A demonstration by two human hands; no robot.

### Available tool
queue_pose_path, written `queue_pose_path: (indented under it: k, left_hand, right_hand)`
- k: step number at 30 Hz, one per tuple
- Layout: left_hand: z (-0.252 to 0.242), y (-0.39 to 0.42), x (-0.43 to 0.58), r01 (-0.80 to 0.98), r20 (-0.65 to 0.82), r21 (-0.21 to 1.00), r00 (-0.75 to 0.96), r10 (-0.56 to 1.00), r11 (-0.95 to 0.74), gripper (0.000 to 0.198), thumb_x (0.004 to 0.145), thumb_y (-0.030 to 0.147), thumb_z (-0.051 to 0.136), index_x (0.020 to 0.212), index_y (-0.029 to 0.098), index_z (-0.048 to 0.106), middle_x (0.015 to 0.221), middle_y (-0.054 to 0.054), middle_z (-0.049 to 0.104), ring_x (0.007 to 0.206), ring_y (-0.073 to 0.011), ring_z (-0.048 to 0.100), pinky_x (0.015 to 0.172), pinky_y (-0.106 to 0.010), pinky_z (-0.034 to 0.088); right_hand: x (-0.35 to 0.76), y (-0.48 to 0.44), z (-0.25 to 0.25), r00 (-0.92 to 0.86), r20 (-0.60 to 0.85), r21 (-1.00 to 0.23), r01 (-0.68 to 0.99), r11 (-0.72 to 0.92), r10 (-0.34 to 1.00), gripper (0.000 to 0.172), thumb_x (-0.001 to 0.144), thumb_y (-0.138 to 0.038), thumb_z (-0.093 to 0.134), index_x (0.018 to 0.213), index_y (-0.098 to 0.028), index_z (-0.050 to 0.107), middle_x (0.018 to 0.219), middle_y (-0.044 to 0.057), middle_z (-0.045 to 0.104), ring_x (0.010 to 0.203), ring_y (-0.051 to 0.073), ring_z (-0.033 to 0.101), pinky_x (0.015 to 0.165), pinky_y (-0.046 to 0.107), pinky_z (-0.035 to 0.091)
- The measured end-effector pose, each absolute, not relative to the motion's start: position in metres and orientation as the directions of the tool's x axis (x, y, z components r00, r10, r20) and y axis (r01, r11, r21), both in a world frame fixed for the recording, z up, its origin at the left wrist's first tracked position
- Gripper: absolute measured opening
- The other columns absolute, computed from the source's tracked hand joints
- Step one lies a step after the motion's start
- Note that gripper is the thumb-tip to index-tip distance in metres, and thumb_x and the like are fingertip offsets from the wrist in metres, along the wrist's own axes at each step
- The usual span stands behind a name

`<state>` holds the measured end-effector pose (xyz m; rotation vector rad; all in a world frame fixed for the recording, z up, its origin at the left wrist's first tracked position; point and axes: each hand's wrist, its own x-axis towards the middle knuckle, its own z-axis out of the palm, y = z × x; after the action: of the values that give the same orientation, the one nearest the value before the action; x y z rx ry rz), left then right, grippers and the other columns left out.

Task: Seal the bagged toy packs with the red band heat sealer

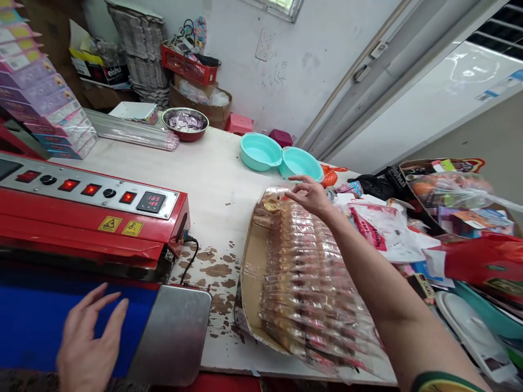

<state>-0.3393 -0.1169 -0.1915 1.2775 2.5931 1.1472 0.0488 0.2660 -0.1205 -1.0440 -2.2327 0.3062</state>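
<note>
A row of clear plastic packages (300, 267) stands packed in a shallow cardboard box (252, 272) on the desk (210, 179). The person's right hand (312, 197) is above the far end of the box, fingers loosely spread and gripping nothing visible; whether a fingertip touches a package cannot be told. The left hand (87, 343) is well left of the box, over a blue belt (28, 321), open, with nothing in it. Between that belt and the box lies a metal plate (175, 332). Left of the box stands a red machine (61, 209) with lit switches. Beyond the box sit two turquoise basins (258, 151); to its right, plastic bags (392, 234) lie heaped.
</note>
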Motion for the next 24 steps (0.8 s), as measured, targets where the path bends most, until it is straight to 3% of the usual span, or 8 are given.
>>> queue_pose_path:
  k: [3, 6, 9, 11, 13, 16, 18, 24]
  left_hand:
    - [-0.179, -0.103, -0.312, 0.706, 0.323, 0.666, -0.562, 0.761, 0.240, 0.020, 0.085, 0.042, 0.054, 0.095, 0.027, 0.061, 0.119, -0.005, 0.060, 0.113, -0.0271, 0.056, 0.103, -0.046, 0.041]
    - [-0.161, -0.082, -0.287, 0.617, 0.288, 0.783, -0.466, 0.836, 0.075, 0.019, 0.086, 0.038, 0.055, 0.098, 0.025, 0.063, 0.114, -0.005, 0.064, 0.107, -0.0231, 0.059, 0.099, -0.039, 0.044]
    - [-0.135, -0.053, -0.267, 0.382, 0.148, 0.924, -0.382, 0.912, 0.010, 0.032, 0.082, 0.038, 0.063, 0.111, 0.025, 0.062, 0.117, -0.006, 0.064, 0.108, -0.0226, 0.060, 0.095, -0.035, 0.046]
    - [-0.120, -0.033, -0.259, 0.112, 0.025, 0.994, -0.311, 0.950, 0.010, 0.050, 0.077, 0.039, 0.069, 0.123, 0.024, 0.057, 0.126, -0.008, 0.061, 0.113, -0.0235, 0.058, 0.095, -0.034, 0.047]
    - [-0.111, -0.016, -0.257, -0.168, -0.116, 0.983, -0.258, 0.959, 0.074, 0.058, 0.071, 0.041, 0.075, 0.122, 0.019, 0.058, 0.122, -0.012, 0.063, 0.106, -0.0238, 0.062, 0.087, -0.032, 0.051]
    - [-0.116, -0.009, -0.262, -0.390, -0.332, 0.895, -0.261, 0.906, 0.215, 0.046, 0.060, 0.040, 0.081, 0.093, 0.011, 0.069, 0.087, -0.011, 0.071, 0.070, -0.0185, 0.065, 0.063, -0.028, 0.052]
    - [-0.131, -0.016, -0.267, -0.436, -0.398, 0.868, -0.330, 0.856, 0.235, 0.039, 0.054, 0.038, 0.084, 0.077, 0.010, 0.070, 0.073, -0.008, 0.070, 0.059, -0.0152, 0.062, 0.057, -0.026, 0.050]
    - [-0.191, -0.045, -0.285, -0.422, -0.409, 0.891, -0.587, 0.698, 0.167, 0.035, 0.056, 0.041, 0.082, 0.069, 0.011, 0.068, 0.059, -0.002, 0.066, 0.052, -0.0114, 0.058, 0.053, -0.021, 0.046]
  right_hand:
    - [0.033, 0.218, -0.076, -0.398, 0.498, -0.635, 0.439, 0.636, 0.771, 0.022, 0.077, -0.040, 0.072, 0.066, -0.021, 0.069, 0.092, 0.006, 0.073, 0.089, 0.023, 0.067, 0.082, 0.040, 0.051]
    - [0.016, 0.171, -0.047, -0.249, 0.480, -0.782, 0.313, 0.539, 0.841, 0.020, 0.073, -0.041, 0.076, 0.072, -0.021, 0.072, 0.081, 0.005, 0.074, 0.084, 0.023, 0.069, 0.078, 0.039, 0.054]
    - [-0.007, 0.128, -0.049, -0.233, 0.367, -0.900, 0.156, 0.407, 0.901, 0.019, 0.068, -0.039, 0.080, 0.072, -0.021, 0.074, 0.082, 0.005, 0.075, 0.081, 0.023, 0.070, 0.077, 0.039, 0.056]
    - [-0.027, 0.102, -0.065, -0.288, 0.246, -0.959, 0.065, 0.275, 0.926, 0.019, 0.066, -0.038, 0.082, 0.071, -0.021, 0.074, 0.081, 0.005, 0.075, 0.080, 0.023, 0.070, 0.076, 0.039, 0.057]
    - [-0.049, 0.078, -0.088, -0.357, 0.127, -0.990, 0.005, 0.138, 0.925, 0.019, 0.064, -0.036, 0.083, 0.070, -0.021, 0.074, 0.081, 0.006, 0.075, 0.079, 0.023, 0.071, 0.076, 0.038, 0.057]
    - [-0.079, 0.050, -0.124, -0.412, 0.003, -0.999, -0.048, -0.018, 0.911, 0.018, 0.063, -0.035, 0.083, 0.068, -0.021, 0.074, 0.081, 0.006, 0.075, 0.079, 0.023, 0.070, 0.077, 0.037, 0.057]
    - [-0.094, 0.038, -0.144, -0.417, -0.065, -0.994, -0.053, -0.096, 0.907, 0.019, 0.062, -0.036, 0.084, 0.068, -0.020, 0.074, 0.082, 0.006, 0.076, 0.080, 0.023, 0.070, 0.079, 0.037, 0.056]
    - [-0.131, 0.010, -0.188, -0.367, -0.245, -0.963, -0.018, -0.270, 0.897, 0.025, 0.057, -0.038, 0.085, 0.070, -0.019, 0.074, 0.077, 0.006, 0.075, 0.069, 0.020, 0.068, 0.068, 0.032, 0.055]
